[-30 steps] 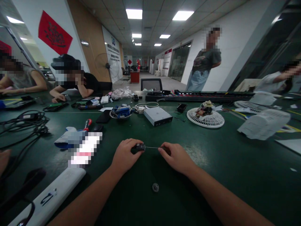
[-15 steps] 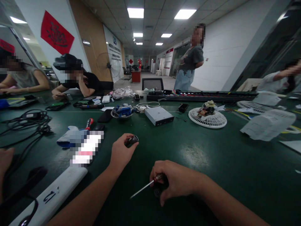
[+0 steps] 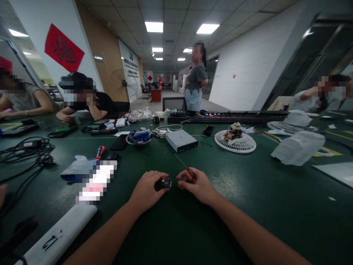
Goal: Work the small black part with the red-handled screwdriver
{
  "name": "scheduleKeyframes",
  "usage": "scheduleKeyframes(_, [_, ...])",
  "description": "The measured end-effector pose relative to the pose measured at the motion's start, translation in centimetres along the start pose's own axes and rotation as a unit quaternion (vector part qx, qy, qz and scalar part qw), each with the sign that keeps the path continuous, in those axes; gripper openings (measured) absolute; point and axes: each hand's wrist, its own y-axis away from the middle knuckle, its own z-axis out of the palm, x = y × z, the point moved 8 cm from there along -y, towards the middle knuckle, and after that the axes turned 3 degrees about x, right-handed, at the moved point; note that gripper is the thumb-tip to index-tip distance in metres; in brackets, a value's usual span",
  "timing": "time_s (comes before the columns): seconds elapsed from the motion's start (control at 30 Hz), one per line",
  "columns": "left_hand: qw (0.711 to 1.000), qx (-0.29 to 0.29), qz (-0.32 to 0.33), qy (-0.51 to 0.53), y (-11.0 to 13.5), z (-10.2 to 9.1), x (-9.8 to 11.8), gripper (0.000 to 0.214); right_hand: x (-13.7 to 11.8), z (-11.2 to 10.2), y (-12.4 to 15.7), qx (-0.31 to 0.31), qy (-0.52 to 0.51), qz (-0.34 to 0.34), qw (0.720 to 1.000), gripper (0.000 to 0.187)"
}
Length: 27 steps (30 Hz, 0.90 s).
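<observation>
My left hand grips a small dark cylinder between thumb and fingers, its round shiny end turned to the right. What kind of part it is, I cannot make out. Just to the right, a small gap away, my right hand is closed around the red handle of a screwdriver. Its thin shaft points up and left, away from me. The right thumb and fingertips come close together; whether they pinch a further small part is too dark to tell. Both hands are above the green table.
Ahead lie a grey disc drive, a metal bowl with blue items, and a white fan grille bearing a motor. On the left are a glove, a lit phone, a white power strip and black cables. Other people are around.
My right hand has risen towards my left, and the screwdriver tip has swung from lower left to upper left. My left hand has moved slightly right with the cylinder. The view has shifted.
</observation>
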Motion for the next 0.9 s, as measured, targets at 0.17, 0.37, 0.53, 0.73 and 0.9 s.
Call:
scheduleKeyframes(0.17, [0.999, -0.015, 0.031, -0.013, 0.0, 0.6, 1.4, 0.033, -0.2, 0.5, 0.0, 0.031, -0.037, -0.019, 0.999, 0.022])
scheduleKeyframes(0.37, [0.998, -0.024, 0.057, -0.025, -0.2, 1.1, 2.7, 0.028, -0.1, 0.1, 0.1, 0.101, 0.034, -0.051, 0.993, 0.015])
scheduleKeyframes(0.53, [0.995, -0.047, 0.077, -0.042, -0.3, 1.9, 2.9, 0.029, 0.1, -0.6, -0.2, 0.134, 0.042, -0.056, 0.989, 0.014])
scheduleKeyframes(0.73, [0.992, -0.044, 0.094, -0.069, -0.1, 2.4, 2.5, 0.030, 0.2, -0.8, -0.4, 0.128, 0.016, -0.043, 0.991, 0.014])
scheduleKeyframes(0.9, [0.989, -0.066, 0.117, -0.062, 0.5, 2.4, 3.2, 0.029, 0.2, -0.4, -0.7, 0.089, 0.019, -0.049, 0.995, 0.026])
